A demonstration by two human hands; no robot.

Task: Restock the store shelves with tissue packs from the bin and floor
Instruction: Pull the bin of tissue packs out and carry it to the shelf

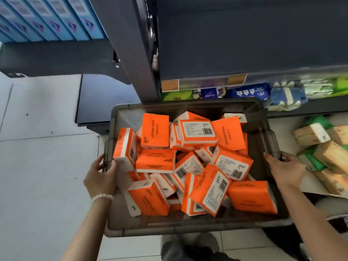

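Two hands grip the grey bin's side rims, left hand and right hand curled opposite, likely balancing it; orange tissue packs lie heaped inside, below the shelf.

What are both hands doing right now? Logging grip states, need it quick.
Left hand: grips the left rim of the bin.
Right hand: grips the bin's right handle.
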